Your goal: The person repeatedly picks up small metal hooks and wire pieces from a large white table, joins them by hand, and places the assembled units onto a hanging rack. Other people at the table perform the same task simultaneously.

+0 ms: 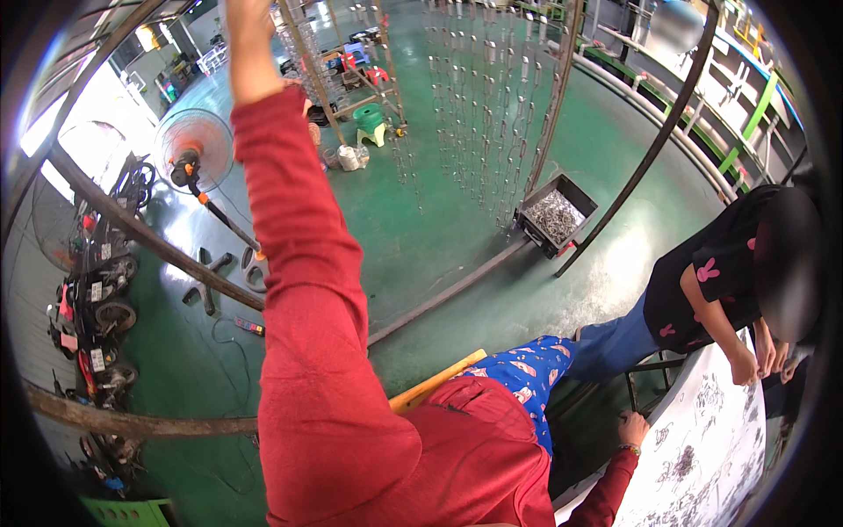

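Note:
My left arm, in a red sleeve, stretches up to the top edge of the head view. Of my left hand (249, 35) only the wrist and lower part show; its fingers are cut off. My right hand (632, 429), with a bracelet at the wrist, is at the near edge of a white-topped table (665, 446). Its fingers are curled in, and what they hold, if anything, is hidden. Small dark metal pieces (685, 461) lie scattered and heaped on the white top.
A co-worker in a black shirt (680, 290) has both hands over the table's far side. Ahead, strands of small metal parts (483, 97) hang from a frame above a dark bin (555, 215) of metal pieces. A standing fan (189, 162) and parked motorbikes (105, 290) are left.

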{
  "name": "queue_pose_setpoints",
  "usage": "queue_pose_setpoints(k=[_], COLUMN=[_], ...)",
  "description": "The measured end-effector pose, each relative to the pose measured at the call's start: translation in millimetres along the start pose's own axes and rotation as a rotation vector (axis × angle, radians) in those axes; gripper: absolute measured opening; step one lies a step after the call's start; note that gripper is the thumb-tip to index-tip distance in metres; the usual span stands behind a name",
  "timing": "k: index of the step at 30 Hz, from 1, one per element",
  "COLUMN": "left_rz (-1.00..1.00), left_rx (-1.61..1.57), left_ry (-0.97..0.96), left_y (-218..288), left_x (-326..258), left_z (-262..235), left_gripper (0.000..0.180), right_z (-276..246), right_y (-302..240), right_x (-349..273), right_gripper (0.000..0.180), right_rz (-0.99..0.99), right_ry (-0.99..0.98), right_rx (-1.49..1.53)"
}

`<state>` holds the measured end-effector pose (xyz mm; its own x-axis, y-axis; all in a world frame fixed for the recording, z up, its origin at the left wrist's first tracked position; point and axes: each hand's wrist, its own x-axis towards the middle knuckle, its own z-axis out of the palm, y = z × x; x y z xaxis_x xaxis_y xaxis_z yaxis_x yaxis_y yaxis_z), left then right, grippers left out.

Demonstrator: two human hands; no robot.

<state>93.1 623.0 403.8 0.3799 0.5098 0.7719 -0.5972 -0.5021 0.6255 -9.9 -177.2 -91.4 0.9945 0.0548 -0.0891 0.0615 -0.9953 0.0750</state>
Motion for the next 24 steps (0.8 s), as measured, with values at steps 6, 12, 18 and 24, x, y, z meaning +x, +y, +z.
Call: queue_pose_setpoints(k=[6, 12, 18, 24], left_rz=[0.242, 0.370, -0.182, -0.632], left_rx=[-0.009, -1.132, -2.414, -1.078], left_ry=[0.214, -1.123, -1.783, -2.334], left_y=[32, 54, 56, 104], left_x=[-125, -240, -401, -547], left_z=[-11, 28, 227, 280], left_gripper=[0.032, 0.024, 0.033, 0.013], right_z=[-14, -92, -213, -279], right_y=[-5, -48, 1, -10], right_x=[-1, -7, -90, -223], right_gripper=[0.014, 0.024, 0.026, 0.037], right_rz=[-0.010, 0.019, 0.267, 1.055], right_ry=[-0.077, -0.068, -0.110, 0.634], right_rx=[0.049, 0.770, 0.689, -0.051])
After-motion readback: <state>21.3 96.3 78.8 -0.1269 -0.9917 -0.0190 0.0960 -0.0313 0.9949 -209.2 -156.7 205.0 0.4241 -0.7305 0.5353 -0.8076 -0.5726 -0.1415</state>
